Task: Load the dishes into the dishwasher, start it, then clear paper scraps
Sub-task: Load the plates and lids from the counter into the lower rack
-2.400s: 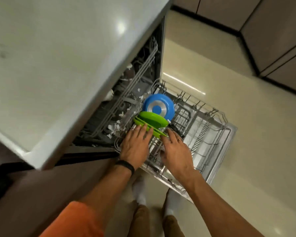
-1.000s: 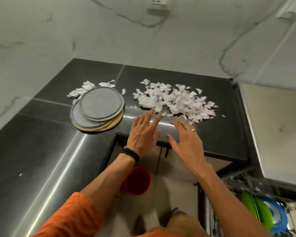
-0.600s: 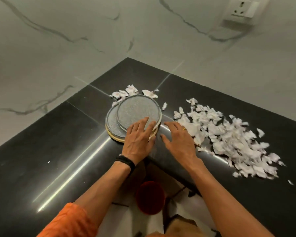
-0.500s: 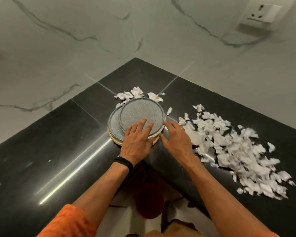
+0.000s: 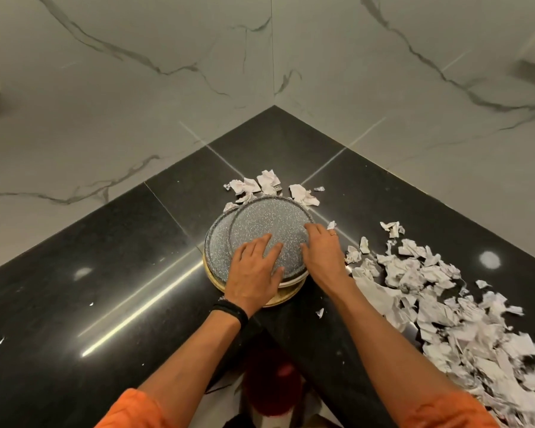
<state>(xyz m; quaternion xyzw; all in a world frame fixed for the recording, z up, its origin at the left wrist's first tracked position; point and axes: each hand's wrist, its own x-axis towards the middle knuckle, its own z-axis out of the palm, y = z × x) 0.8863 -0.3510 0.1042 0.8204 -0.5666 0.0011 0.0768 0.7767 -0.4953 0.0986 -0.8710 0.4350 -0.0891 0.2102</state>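
Looking down at a black polished stone countertop (image 5: pixel 105 273) running into a corner of white veined marble walls (image 5: pixel 167 88). Sitting near the counter's front edge, a stack of round speckled grey plates (image 5: pixel 269 223), a cream rim showing at the bottom. Pressing the left hand (image 5: pixel 255 273) flat on the top plate's near side, fingers spread, clasping nothing. Curving the right hand (image 5: pixel 323 257) along the stack's right rim, thumb on top; impossible to tell whether pinching. Reaching in with both forearms from below. Lying just right of the stack, torn white paper scraps (image 5: pixel 445 304), a few more crowding behind it. Leaving bare counter open on the left.
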